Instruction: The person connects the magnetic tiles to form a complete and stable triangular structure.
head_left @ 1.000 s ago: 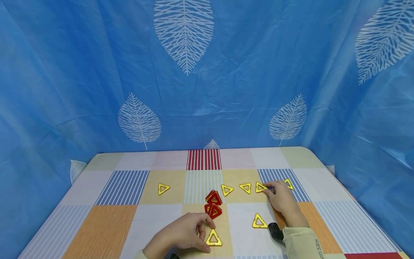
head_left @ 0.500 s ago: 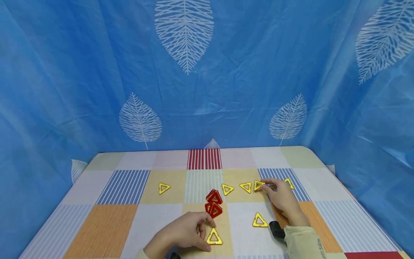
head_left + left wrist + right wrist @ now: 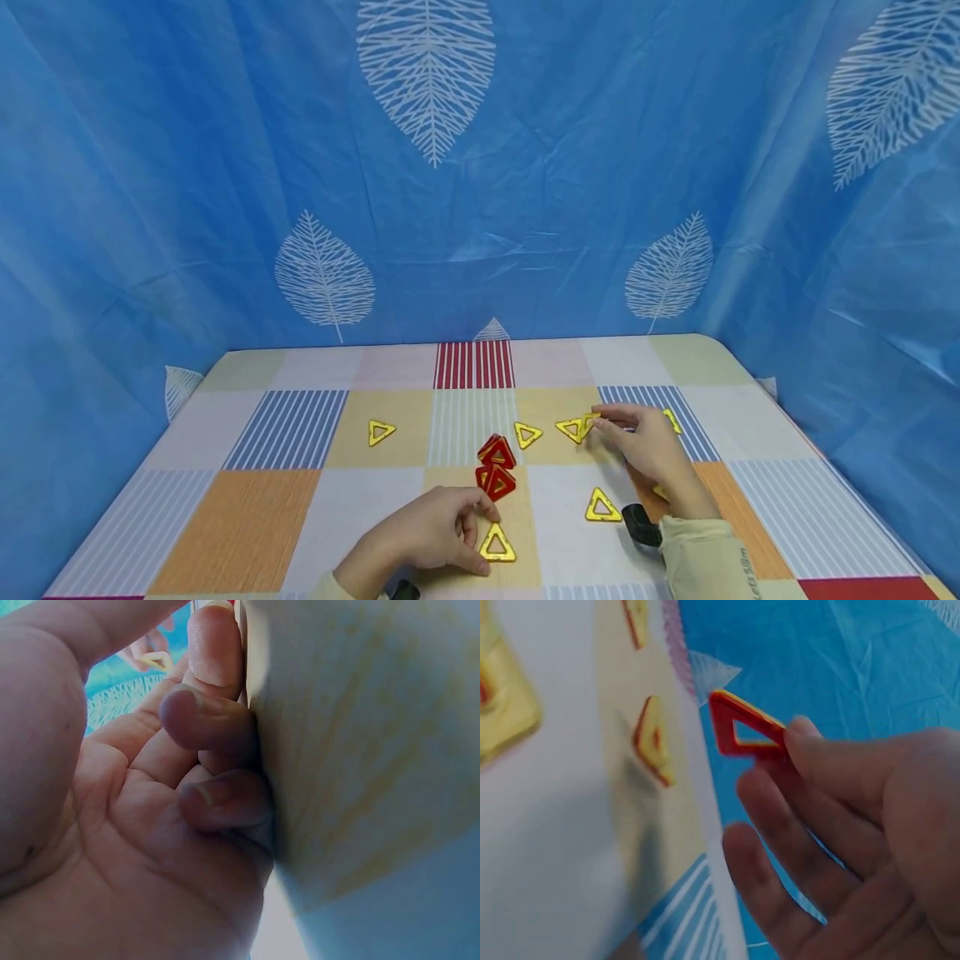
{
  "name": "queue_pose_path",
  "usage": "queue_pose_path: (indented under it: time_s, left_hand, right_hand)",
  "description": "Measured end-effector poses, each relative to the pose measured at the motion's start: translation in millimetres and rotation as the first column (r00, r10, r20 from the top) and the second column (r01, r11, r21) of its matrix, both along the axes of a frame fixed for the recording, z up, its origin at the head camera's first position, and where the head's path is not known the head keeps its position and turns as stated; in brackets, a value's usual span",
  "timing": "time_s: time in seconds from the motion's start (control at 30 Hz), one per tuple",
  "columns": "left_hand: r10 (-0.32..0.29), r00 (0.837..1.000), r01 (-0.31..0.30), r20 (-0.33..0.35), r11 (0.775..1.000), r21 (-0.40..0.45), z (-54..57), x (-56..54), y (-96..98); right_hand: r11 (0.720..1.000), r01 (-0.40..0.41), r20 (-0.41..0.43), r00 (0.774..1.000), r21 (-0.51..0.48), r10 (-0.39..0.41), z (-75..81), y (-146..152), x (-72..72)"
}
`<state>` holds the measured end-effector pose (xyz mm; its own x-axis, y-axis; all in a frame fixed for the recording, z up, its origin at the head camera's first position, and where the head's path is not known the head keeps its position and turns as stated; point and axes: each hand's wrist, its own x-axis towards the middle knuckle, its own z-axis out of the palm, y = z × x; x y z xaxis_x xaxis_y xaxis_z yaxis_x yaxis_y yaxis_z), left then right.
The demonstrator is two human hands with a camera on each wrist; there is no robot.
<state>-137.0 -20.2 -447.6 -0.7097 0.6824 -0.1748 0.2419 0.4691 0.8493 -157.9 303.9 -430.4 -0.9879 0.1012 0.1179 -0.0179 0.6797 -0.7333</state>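
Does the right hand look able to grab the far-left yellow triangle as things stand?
Probably not right away: the right hand pinches a red-and-yellow triangle, and the far-left yellow triangle lies well off to its left, past the red triangles. Nothing covers that one, though.

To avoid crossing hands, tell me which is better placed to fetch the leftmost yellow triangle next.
Probably the left hand, though it sits at the frontmost triangle: it is nearer the leftmost yellow triangle, while the right hand is farther and pinches another triangle.

Red-and-yellow hollow triangle [image 3: 724,726] tilted in right hand [image 3: 645,442] toward far edge of table [image 3: 247,517], yellow triangle [image 3: 498,556] flat at left hand [image 3: 435,529], toward near edge
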Motion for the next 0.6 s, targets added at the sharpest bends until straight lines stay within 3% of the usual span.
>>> queue_pose_path:
  time_s: [0.1, 0.2, 0.37, 0.6]
  left_hand:
    - [0.000, 1.000, 0.000, -0.002, 1.000, 0.002, 0.6, 0.5, -0.1]
    - [0.002, 1.000, -0.002, -0.004, 1.000, 0.003, 0.7, 0.9, 0.0]
    - [0.010, 1.000, -0.009, -0.018, 1.000, 0.004, -0.5, 0.7, -0.1]
    - [0.035, 0.999, -0.036, -0.033, 0.999, -0.007, -4.1, -0.1, 1.8]
  right_hand:
    - [0.996, -0.089, 0.025, 0.996, -0.003, 0.089, 7.5, -3, 2.4]
    - [0.975, -0.219, 0.041, 0.975, -0.037, 0.221, 12.4, -7, 3.9]
    - [0.910, -0.406, 0.064, 0.909, -0.090, 0.412, 15.2, -17, 4.3]
    - [0.820, -0.551, 0.082, 0.820, -0.157, 0.567, 12.0, -33, 5.5]
